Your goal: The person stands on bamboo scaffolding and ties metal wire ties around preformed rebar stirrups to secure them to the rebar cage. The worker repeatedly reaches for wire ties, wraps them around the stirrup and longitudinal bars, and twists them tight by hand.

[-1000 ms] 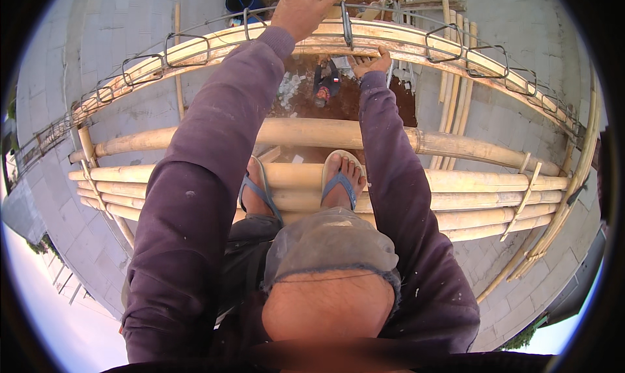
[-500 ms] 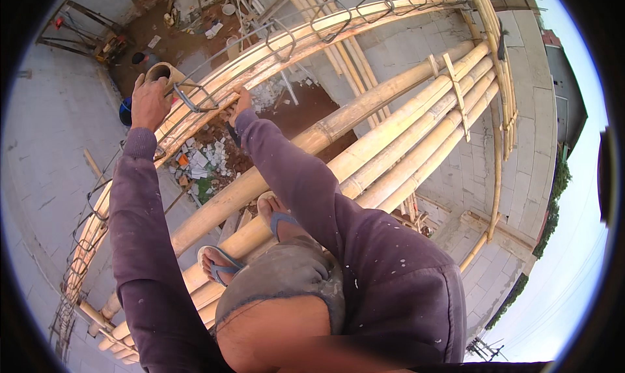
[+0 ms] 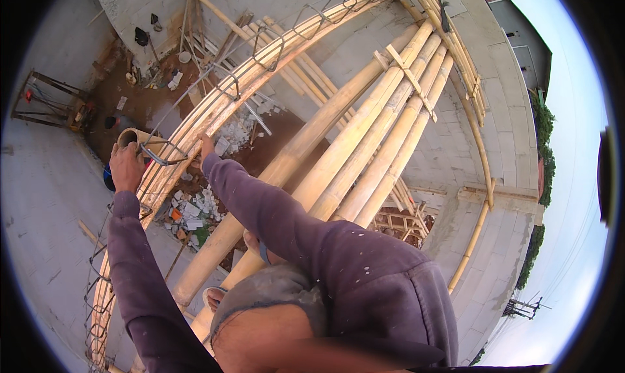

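Observation:
My left hand (image 3: 127,168) is closed over the rim of a hollow bamboo pole end (image 3: 130,137), on the far side of a long pale beam of bamboo or wood strips (image 3: 209,107). Bent grey metal stirrups (image 3: 168,153) loop around this beam, one of them close to my left hand. My right hand (image 3: 207,148) grips the beam's near edge, its fingers partly hidden. Below my arms, thick bamboo poles (image 3: 364,155) lie side by side, and my sandalled feet (image 3: 213,297) stand on them.
A thin bamboo crosspiece (image 3: 411,83) spans the poles at the far right. Far below, rubble (image 3: 194,211) lies on a muddy floor between grey block walls (image 3: 49,197). A dark frame (image 3: 47,99) stands at the left. More bamboo poles (image 3: 306,80) lean beyond the beam.
The view has shifted, so the poles and beam appear farther left and turned a little. My body leans farther forward. Both hands keep to the same places on the pole end and beam.

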Action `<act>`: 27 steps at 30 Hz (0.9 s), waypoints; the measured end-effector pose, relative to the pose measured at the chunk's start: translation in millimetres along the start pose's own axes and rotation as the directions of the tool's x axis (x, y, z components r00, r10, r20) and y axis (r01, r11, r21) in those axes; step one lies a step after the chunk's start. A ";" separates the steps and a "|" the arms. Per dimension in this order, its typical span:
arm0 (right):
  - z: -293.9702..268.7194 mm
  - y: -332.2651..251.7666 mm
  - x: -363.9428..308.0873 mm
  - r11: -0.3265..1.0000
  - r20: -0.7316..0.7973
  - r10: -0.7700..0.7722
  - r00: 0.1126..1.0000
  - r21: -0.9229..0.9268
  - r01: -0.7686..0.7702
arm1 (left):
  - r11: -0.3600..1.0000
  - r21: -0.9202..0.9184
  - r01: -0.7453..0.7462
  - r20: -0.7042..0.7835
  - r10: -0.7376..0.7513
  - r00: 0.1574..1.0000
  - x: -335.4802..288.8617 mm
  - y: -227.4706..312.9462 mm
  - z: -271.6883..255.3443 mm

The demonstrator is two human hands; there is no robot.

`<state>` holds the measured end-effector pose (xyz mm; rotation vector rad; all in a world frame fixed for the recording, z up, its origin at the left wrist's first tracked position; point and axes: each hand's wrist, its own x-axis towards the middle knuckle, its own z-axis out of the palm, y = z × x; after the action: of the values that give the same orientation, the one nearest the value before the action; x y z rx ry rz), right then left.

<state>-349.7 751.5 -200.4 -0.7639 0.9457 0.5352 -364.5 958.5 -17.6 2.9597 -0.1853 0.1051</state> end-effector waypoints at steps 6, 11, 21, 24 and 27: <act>-8.7 -0.7 7.0 0.998 0.065 0.051 0.997 -0.035 -0.049 | 0.999 -0.050 -0.009 -0.034 0.007 0.999 -0.7 -5.6 8.8; -12.3 -0.6 7.1 0.942 -0.041 -0.032 0.999 -0.335 0.016 | 1.000 -0.016 -0.026 -0.039 0.025 0.999 -0.9 -3.9 5.2; -67.1 -57.1 -20.3 0.669 0.123 -0.155 0.980 -0.717 0.196 | 0.999 0.033 -0.033 -0.038 0.034 0.999 -3.1 -5.7 5.0; -55.4 -50.0 -13.4 0.809 0.067 -0.017 0.998 -0.585 0.053 | 0.999 0.040 -0.025 -0.042 0.027 0.999 -3.6 -4.1 3.8; -36.5 -29.3 -7.9 0.890 0.090 0.058 0.994 -0.456 -0.011 | 0.998 0.054 -0.014 -0.025 0.015 1.000 -5.3 -0.3 2.0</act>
<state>-351.8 704.3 -196.9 -1.1319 0.7451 0.8373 -369.6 959.1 -20.0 3.0091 -0.2033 0.1520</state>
